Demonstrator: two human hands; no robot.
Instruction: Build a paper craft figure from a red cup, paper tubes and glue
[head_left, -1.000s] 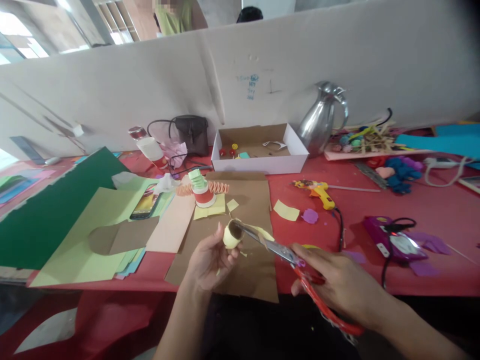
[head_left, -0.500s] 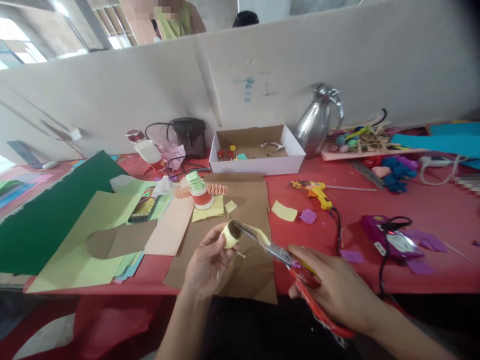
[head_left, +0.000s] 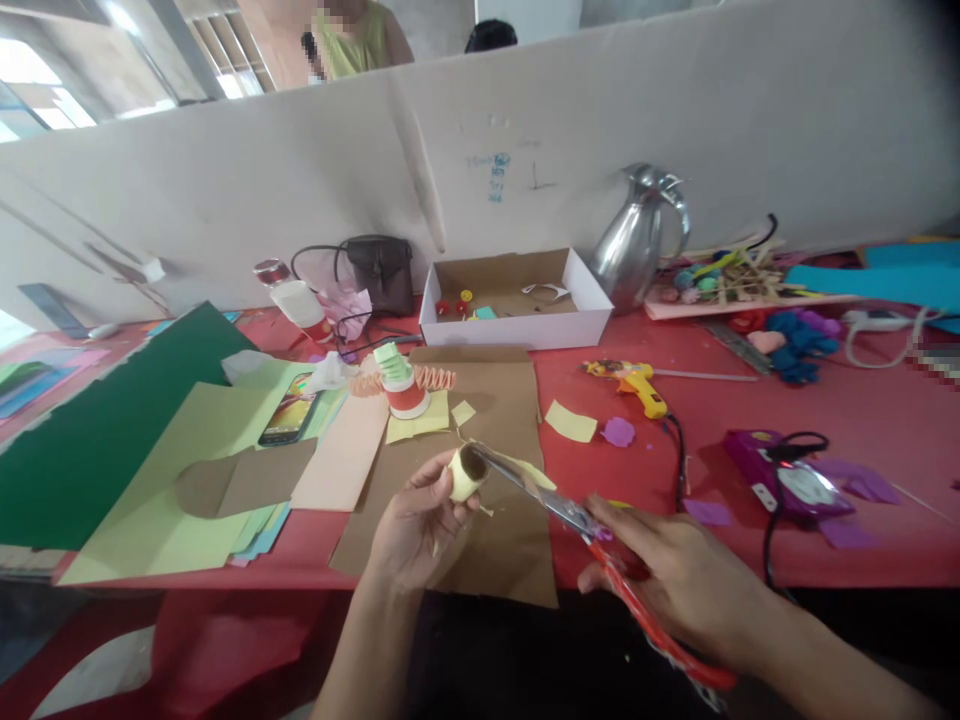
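Note:
Between the fingers and thumb of my left hand (head_left: 424, 515) is a small tube wrapped in pale yellow paper (head_left: 464, 480), its dark open end facing up and right. My right hand (head_left: 671, 570) grips red-handled scissors (head_left: 570, 515), whose blades point left. The blade tips reach the rim of the tube, and a pale yellow strip (head_left: 536, 474) lies along the blades. Below both runs a brown cardboard sheet (head_left: 499, 545). Just beyond my left hand stands a red and white paper figure (head_left: 407, 397) with a green top and pleated orange arms.
A yellow glue gun (head_left: 641, 388) and a purple device (head_left: 780, 475) with a cord lie to the right. Farther back are a white box (head_left: 517, 332), a steel jug (head_left: 634, 245) and a dark bag (head_left: 380, 275). A phone (head_left: 289, 415) rests on coloured paper (head_left: 157, 500) at left.
The tube has shifted slightly right in my left hand. My right hand and the scissor handles have moved a little right and down, and the blades look more closed.

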